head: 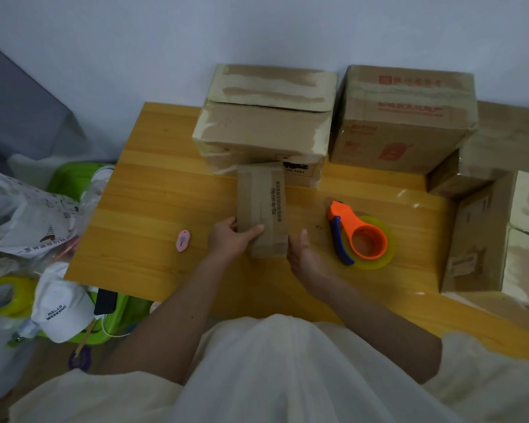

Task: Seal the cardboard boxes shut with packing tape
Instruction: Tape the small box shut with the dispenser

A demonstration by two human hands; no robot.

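A small long cardboard box (261, 206) lies on the wooden table (153, 203) in front of me, its top printed with dark characters. My left hand (231, 239) grips its near left corner, thumb laid across the top. My right hand (303, 254) rests against the box's near right side, thumb up; its fingers are hidden. An orange tape dispenser (359, 236) with a blue handle and a clear tape roll lies on the table to the right, apart from both hands.
Two larger boxes (266, 123) (403, 117) stand at the table's back against the wall. More boxes (495, 227) are stacked at the right. A small pink cutter (183, 240) lies to the left. Bags, a white cap (63, 309) and a spare tape roll (5, 296) sit beside the table's left edge.
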